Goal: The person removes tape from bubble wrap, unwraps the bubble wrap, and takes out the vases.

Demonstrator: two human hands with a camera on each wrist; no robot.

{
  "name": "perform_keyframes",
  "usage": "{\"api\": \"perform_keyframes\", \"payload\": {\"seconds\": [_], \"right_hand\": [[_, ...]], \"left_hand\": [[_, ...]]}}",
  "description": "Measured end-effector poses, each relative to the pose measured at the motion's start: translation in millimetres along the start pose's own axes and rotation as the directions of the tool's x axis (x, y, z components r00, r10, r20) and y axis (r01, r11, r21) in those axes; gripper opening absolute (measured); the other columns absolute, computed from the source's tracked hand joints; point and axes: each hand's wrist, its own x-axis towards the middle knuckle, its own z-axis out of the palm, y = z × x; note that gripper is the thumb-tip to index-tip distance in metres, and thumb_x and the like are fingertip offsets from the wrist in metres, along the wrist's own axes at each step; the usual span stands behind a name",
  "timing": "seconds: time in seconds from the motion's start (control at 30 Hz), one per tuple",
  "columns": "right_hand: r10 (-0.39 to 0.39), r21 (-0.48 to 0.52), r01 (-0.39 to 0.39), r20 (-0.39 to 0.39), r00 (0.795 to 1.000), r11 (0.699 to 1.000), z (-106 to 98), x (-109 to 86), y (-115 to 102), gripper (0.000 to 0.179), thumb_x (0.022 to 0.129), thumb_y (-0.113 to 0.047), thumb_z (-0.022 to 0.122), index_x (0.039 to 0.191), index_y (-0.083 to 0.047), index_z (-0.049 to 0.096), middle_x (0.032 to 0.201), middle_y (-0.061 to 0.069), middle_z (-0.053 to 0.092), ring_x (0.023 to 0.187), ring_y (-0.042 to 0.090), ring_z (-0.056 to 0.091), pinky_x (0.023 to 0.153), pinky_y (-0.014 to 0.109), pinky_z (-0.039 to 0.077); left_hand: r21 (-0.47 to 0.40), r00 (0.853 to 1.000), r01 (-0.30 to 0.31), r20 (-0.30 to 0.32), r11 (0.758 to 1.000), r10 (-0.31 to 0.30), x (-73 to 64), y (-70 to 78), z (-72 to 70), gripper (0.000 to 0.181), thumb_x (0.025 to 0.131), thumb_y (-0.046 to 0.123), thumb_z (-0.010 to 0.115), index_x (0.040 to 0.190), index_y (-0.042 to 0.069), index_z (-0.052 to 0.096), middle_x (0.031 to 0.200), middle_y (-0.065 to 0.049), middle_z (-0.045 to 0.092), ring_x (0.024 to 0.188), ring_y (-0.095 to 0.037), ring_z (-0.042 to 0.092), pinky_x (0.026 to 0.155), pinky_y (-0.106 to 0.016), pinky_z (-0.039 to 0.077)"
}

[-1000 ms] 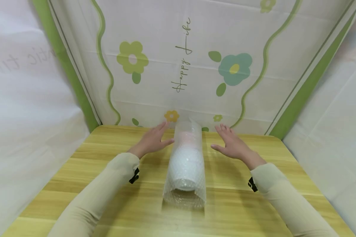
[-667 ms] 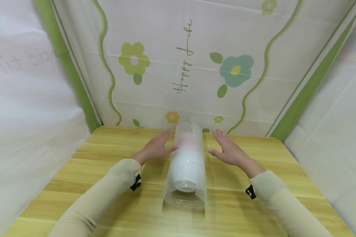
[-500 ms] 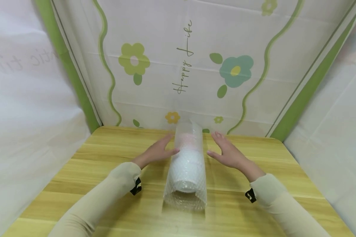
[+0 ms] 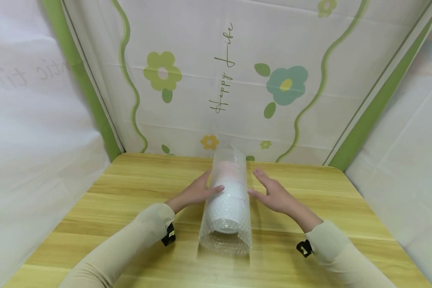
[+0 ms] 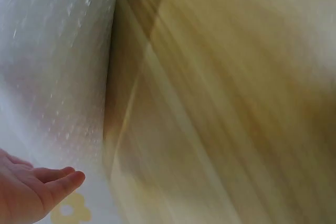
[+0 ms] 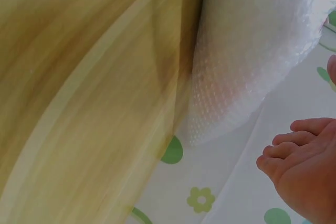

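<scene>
A bundle of bubble wrap (image 4: 227,204) lies lengthwise on the wooden table, its open end facing me. Inside is a white rounded item with a pinkish part toward the back; its kind is hidden by the wrap. My left hand (image 4: 196,191) is at the bundle's left side, thumb extended over the top of the wrap, fingers along the side. On the other side my right hand (image 4: 275,195) is held with fingers extended, thumb tip close to the wrap. The wrist views show the left fingers (image 5: 63,179) and right fingers (image 6: 286,148) beside the bubble wrap.
The light wood table (image 4: 137,224) reaches back to a white curtain (image 4: 191,112) printed with flowers and lettering. White fabric hangs at the left (image 4: 32,140) and right (image 4: 410,160), with green strips at the corners. The bundle's far end is near the curtain.
Both hands have come nearer to me and inward toward the bundle. The left thumb now lies over the wrap. The bundle has stayed in place.
</scene>
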Motion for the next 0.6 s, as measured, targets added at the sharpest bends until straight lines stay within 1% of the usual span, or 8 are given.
{"api": "perform_keyframes", "payload": {"seconds": [0.13, 0.2, 0.23, 0.33, 0.4, 0.43, 0.47, 0.6], "right_hand": [[-0.004, 0.060, 0.004, -0.006, 1.000, 0.998, 4, -3.3, -9, 0.079, 0.098, -0.044, 0.056, 0.152, 0.003, 0.023, 0.156, 0.020, 0.020, 0.143, 0.036, 0.017, 0.112, 0.052, 0.022], [0.001, 0.090, -0.001, -0.004, 1.000, 0.996, 5, -4.7, -14, 0.078, 0.097, -0.043, 0.057, 0.151, 0.003, 0.024, 0.156, 0.019, 0.021, 0.143, 0.035, 0.019, 0.111, 0.052, 0.023], [0.005, 0.104, -0.005, -0.003, 1.000, 0.995, 6, -5.2, -16, 0.078, 0.097, -0.043, 0.057, 0.151, 0.003, 0.025, 0.156, 0.019, 0.021, 0.142, 0.035, 0.020, 0.111, 0.051, 0.024], [0.017, 0.140, -0.017, 0.002, 1.000, 0.990, 9, -6.4, -22, 0.076, 0.097, -0.043, 0.057, 0.151, 0.003, 0.027, 0.155, 0.018, 0.023, 0.141, 0.036, 0.024, 0.110, 0.052, 0.026], [0.027, 0.157, -0.027, 0.004, 1.000, 0.987, 11, -7.1, -26, 0.075, 0.098, -0.043, 0.056, 0.150, 0.003, 0.029, 0.155, 0.018, 0.025, 0.139, 0.037, 0.028, 0.109, 0.053, 0.028], [0.033, 0.164, -0.034, 0.006, 0.999, 0.986, 12, -7.4, -28, 0.074, 0.098, -0.043, 0.056, 0.150, 0.003, 0.030, 0.154, 0.018, 0.026, 0.136, 0.038, 0.034, 0.108, 0.052, 0.031], [0.039, 0.172, -0.040, 0.008, 0.999, 0.984, 14, -7.6, -29, 0.073, 0.098, -0.042, 0.056, 0.150, 0.003, 0.030, 0.154, 0.018, 0.027, 0.127, 0.040, 0.045, 0.107, 0.052, 0.033], [0.059, 0.188, -0.061, 0.014, 0.998, 0.980, 18, -8.5, -36, 0.072, 0.098, -0.042, 0.056, 0.149, 0.003, 0.033, 0.153, 0.019, 0.030, 0.127, 0.038, 0.046, 0.107, 0.051, 0.033]], "left_hand": [[-0.083, 0.998, -0.061, -0.002, 0.995, 0.061, 0.7, -2.4, 5.4, 0.094, 0.090, 0.053, 0.062, 0.155, 0.005, 0.014, 0.154, -0.019, 0.027, 0.138, -0.035, 0.030, 0.108, -0.052, 0.031], [-0.102, 0.995, -0.096, -0.001, 0.990, 0.096, 0.0, -1.7, 7.7, 0.090, 0.092, 0.048, 0.063, 0.155, 0.005, 0.015, 0.152, -0.020, 0.032, 0.136, -0.035, 0.034, 0.106, -0.053, 0.034], [-0.103, 0.995, -0.104, 0.001, 0.989, 0.104, -0.4, -1.3, 8.7, 0.089, 0.092, 0.047, 0.063, 0.155, 0.005, 0.015, 0.151, -0.020, 0.033, 0.136, -0.035, 0.034, 0.105, -0.053, 0.035], [-0.106, 0.995, -0.097, 0.008, 0.990, 0.098, -2.2, 0.1, 11.9, 0.088, 0.094, 0.046, 0.061, 0.154, 0.003, 0.014, 0.150, -0.021, 0.033, 0.135, -0.036, 0.035, 0.104, -0.053, 0.036], [-0.117, 0.997, -0.079, 0.013, 0.990, 0.081, -3.2, 0.9, 14.2, 0.088, 0.094, 0.047, 0.060, 0.154, 0.002, 0.013, 0.150, -0.022, 0.033, 0.134, -0.036, 0.035, 0.103, -0.053, 0.037], [-0.121, 0.997, -0.069, 0.014, 0.990, 0.071, -3.8, 1.0, 15.2, 0.088, 0.094, 0.047, 0.059, 0.154, 0.002, 0.013, 0.150, -0.022, 0.033, 0.134, -0.036, 0.035, 0.103, -0.053, 0.038], [-0.125, 0.998, -0.061, 0.013, 0.990, 0.063, -4.1, 1.1, 16.1, 0.089, 0.094, 0.048, 0.058, 0.155, 0.002, 0.012, 0.151, -0.022, 0.032, 0.134, -0.036, 0.035, 0.103, -0.053, 0.038], [-0.131, 0.999, -0.043, 0.000, 0.990, 0.043, -5.4, 1.6, 19.2, 0.090, 0.095, 0.049, 0.057, 0.155, 0.001, 0.011, 0.152, -0.022, 0.030, 0.136, -0.036, 0.034, 0.103, -0.053, 0.037]]}}
